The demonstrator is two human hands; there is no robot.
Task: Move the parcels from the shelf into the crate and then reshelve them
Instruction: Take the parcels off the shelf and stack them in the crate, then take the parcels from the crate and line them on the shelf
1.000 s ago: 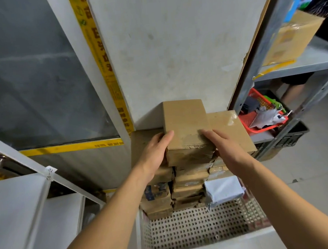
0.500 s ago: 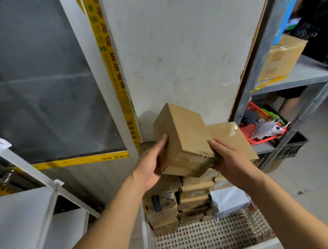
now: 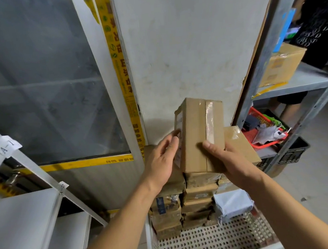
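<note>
Taking the white perforated plastic crate (image 3: pixel 209 243) as the landmark: up and to its left, the white metal shelf unit (image 3: pixel 26 215) is showing two tiers, tagged with paper labels. Over the crate's far end, the left hand (image 3: pixel 160 164) is lying flat-fingered against the labelled left side of the taped brown cardboard parcel (image 3: pixel 199 133), fingers straight and pointing away from the person, curling round nothing. The parcel is standing lifted just above the crate's stack, its long axis running away from the person and tipping upward, a clear tape strip running along that axis. On its right, the right hand (image 3: pixel 229 158) is gripping the near lower end, thumb laid over the top face, fingers hidden beneath. The right hand is doing the carrying, and the shelf lies off to the left, so the parcel probably has to swing leftward past the open hand.

Counted: one parcel in hand; one flat brown parcel (image 3: pixel 240 143) topping the stack behind it; roughly eight to ten stacked brown parcels (image 3: pixel 197 202) at the crate's far end, the exact number not being clear; one white plastic mailer bag (image 3: pixel 233 203) to their right.
</note>
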